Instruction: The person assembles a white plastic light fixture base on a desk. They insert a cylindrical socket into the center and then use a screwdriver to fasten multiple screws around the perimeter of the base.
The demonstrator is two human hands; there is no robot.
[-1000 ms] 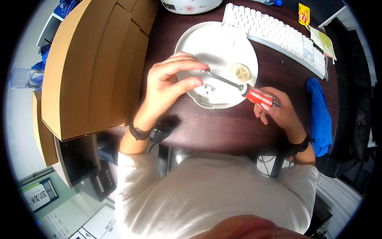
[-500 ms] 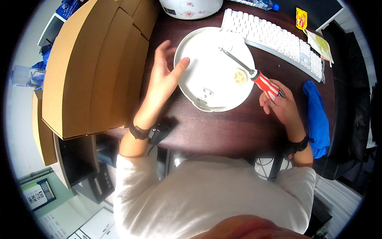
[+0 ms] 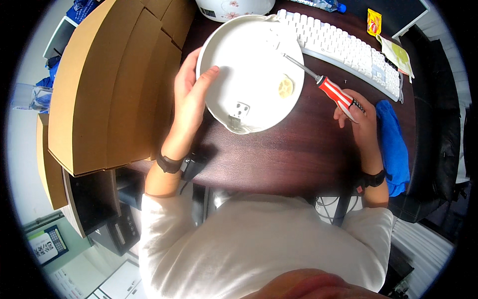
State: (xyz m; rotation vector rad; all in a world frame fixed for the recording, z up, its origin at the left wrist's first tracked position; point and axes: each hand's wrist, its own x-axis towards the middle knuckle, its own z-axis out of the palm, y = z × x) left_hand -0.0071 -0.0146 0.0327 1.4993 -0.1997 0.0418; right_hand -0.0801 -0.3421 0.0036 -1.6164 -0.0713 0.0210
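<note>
My left hand (image 3: pixel 190 87) grips the left edge of a white round shallow cover (image 3: pixel 244 65), its thumb over the rim and the other fingers hidden behind it. The cover is tilted up on its left side. Inside it are a pale yellow round piece (image 3: pixel 285 87) and a small white plate with dark holes (image 3: pixel 241 109). My right hand (image 3: pixel 359 107) is closed around the red, white and dark handle of a screwdriver (image 3: pixel 336 94). The metal shaft points up and left, its tip at the cover's right edge. A tiny screw (image 3: pixel 345 81) lies on the table right of the shaft.
A white keyboard (image 3: pixel 343 47) lies behind the cover, beside a white flowered pot (image 3: pixel 234 7). Tall cardboard boxes (image 3: pixel 114 89) stand close on the left. A blue cloth (image 3: pixel 393 144) is right of my right hand. A yellow packet (image 3: pixel 374 22) sits at the far right.
My left hand has taken hold of the cover's edge; the cover has shifted left and tilted up. My right hand with the screwdriver has moved slightly right.
</note>
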